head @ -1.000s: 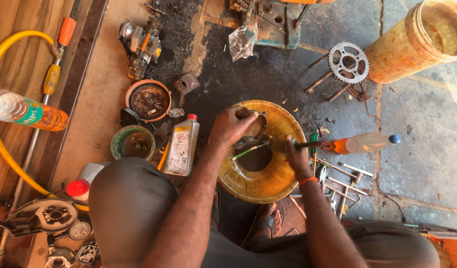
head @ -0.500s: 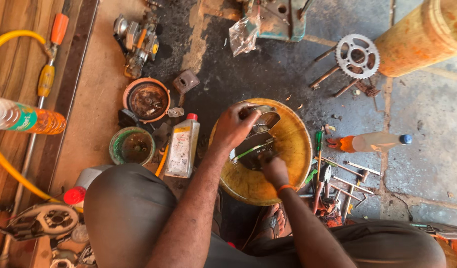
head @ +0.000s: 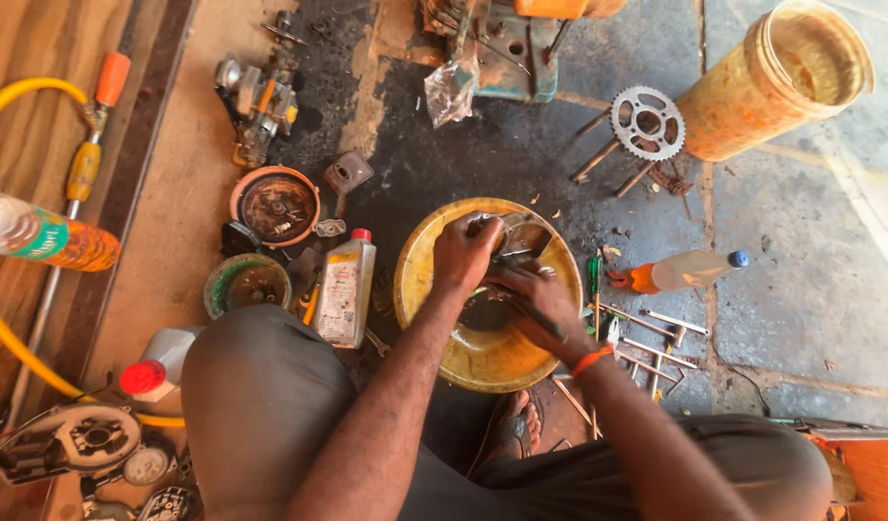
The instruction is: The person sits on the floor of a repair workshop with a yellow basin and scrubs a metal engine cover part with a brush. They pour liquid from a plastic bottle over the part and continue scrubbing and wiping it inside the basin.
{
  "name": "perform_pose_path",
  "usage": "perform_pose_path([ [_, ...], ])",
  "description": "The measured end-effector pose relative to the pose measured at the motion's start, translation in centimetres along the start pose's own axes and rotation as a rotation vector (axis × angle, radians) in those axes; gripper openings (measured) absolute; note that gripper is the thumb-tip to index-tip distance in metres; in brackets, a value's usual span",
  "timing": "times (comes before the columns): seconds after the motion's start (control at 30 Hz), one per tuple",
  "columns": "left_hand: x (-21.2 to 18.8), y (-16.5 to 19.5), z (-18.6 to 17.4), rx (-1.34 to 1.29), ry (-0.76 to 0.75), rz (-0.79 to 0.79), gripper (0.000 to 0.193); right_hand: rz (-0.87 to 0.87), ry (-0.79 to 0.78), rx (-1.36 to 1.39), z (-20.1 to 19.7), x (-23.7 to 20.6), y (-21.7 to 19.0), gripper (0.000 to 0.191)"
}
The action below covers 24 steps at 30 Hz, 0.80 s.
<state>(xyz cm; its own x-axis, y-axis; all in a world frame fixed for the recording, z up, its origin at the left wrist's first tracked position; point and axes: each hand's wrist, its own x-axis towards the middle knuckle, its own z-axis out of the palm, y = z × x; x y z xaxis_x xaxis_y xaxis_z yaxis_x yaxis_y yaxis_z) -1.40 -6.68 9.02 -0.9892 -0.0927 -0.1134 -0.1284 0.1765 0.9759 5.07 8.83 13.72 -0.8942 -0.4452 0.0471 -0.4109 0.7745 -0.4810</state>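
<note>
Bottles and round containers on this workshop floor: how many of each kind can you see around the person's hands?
Bottles: 4 (orange drink bottle, oil bottle, clear spout bottle, red-capped white bottle)
Yellow basin under both hands: 1
Yellow bucket: 1
Small round bowls: 2 (brown, green)
Total: 8

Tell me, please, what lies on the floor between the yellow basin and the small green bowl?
In the head view, an upright oil bottle with a red cap stands between the yellow basin and the green bowl.
</note>
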Motion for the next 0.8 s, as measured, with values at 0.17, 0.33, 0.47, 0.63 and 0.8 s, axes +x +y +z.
perform_pose_path([
  [0.17,-0.1,0.1,0.0,-0.042,0.011,-0.115,0.045,0.106,0.000,-0.607,-0.3,-1.4,1.6,0.050],
  [0.33,-0.7,-0.6,0.9,-0.065,0.081,-0.082,0.040,0.096,0.235,0.256,6.4,-2.0,0.8,0.032],
  [0.47,-1.0,-1.2,1.1,-0.177,-0.002,-0.121,0.039,0.349,0.206,0.846,7.2,-2.5,0.1,0.029],
  [0.63,-0.6,-0.9,1.6,-0.148,0.032,-0.096,0.039,0.024,0.062,0.035,0.4,-1.8,0.6,0.039],
  [0.8,-1.3,-0.7,2.9,-0.082,0.048,-0.007,0.043,-0.080,0.213,-0.407,0.5,-1.7,1.3,0.035],
])
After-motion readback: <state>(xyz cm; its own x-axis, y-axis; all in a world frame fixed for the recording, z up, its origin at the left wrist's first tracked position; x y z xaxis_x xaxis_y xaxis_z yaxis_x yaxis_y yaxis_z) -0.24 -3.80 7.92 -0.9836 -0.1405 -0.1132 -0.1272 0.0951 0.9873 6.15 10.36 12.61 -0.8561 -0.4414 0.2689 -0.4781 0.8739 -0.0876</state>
